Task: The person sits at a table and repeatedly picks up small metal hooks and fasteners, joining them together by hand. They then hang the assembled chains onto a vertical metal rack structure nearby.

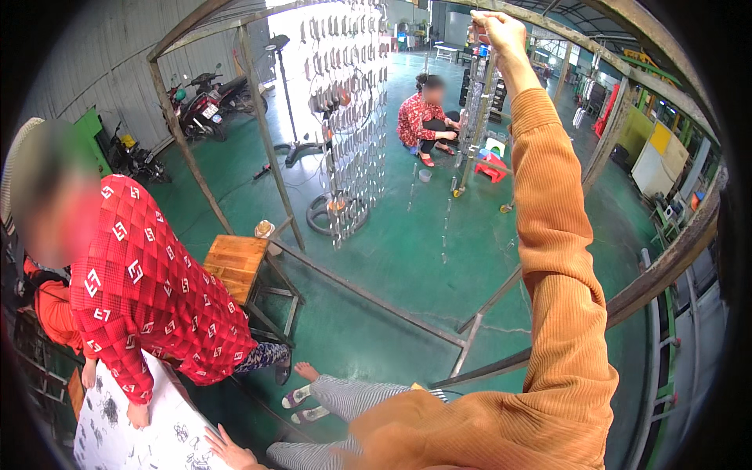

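Note:
My right arm, in an orange corduroy sleeve, is raised high. My right hand (501, 35) is closed in a pinch at the frame's top bar, seemingly on the upper end of a thin strand of small metal pieces (448, 227); its upper part blends into the background. Down at the lower left, my left hand (227, 450) rests with fingers spread on the edge of a white work table (149, 392). Small dark parts lie scattered over that surface. Many rows of silvery metal pieces (352, 117) hang from the frame, left of my raised arm.
A metal frame (368, 301) surrounds me, with low rails. On the left a person in red (157, 274) leans over the table, beside another person and a wooden stool (233, 262). Farther off, someone crouches (423, 117) near a red stool (492, 167). Motorbikes (211, 106) stand along the wall.

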A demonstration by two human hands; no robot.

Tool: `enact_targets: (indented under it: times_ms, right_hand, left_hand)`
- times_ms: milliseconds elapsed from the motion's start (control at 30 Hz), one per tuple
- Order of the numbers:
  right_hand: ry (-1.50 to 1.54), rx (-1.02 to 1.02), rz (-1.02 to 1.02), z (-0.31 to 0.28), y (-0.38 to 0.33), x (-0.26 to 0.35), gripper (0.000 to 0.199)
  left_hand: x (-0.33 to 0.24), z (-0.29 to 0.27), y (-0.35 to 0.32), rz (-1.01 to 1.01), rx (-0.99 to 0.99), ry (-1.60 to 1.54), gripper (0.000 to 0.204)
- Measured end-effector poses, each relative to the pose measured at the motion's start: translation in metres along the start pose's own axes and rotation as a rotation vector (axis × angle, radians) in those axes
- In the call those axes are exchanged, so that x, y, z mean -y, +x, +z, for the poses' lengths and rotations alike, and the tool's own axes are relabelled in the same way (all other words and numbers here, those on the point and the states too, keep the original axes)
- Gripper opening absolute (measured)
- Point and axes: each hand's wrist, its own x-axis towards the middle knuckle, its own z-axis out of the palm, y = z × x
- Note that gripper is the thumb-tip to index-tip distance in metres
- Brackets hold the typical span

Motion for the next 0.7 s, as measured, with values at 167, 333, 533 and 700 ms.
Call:
enact_targets:
  times_ms: [167,333,533,700]
  right_hand:
    - [0.007,-0.027,0.018,0.005,0.015,0.003,0.018]
    - [-0.001,-0.024,-0.040,0.015,0.039,0.009,0.016]
    - [-0.012,-0.024,-0.115,0.046,0.036,0.028,0.015]
    - [0.006,-0.032,-0.203,0.079,0.026,0.038,0.014]
  left_hand:
    - [0.006,-0.006,-0.005,-0.012,0.035,-0.010,0.109]
    - [0.002,-0.009,-0.010,-0.005,0.051,-0.031,0.105]
    - [0.009,0.009,-0.007,-0.009,0.024,0.001,0.100]
    - [0.019,0.012,-0.008,-0.048,0.078,-0.066,0.098]
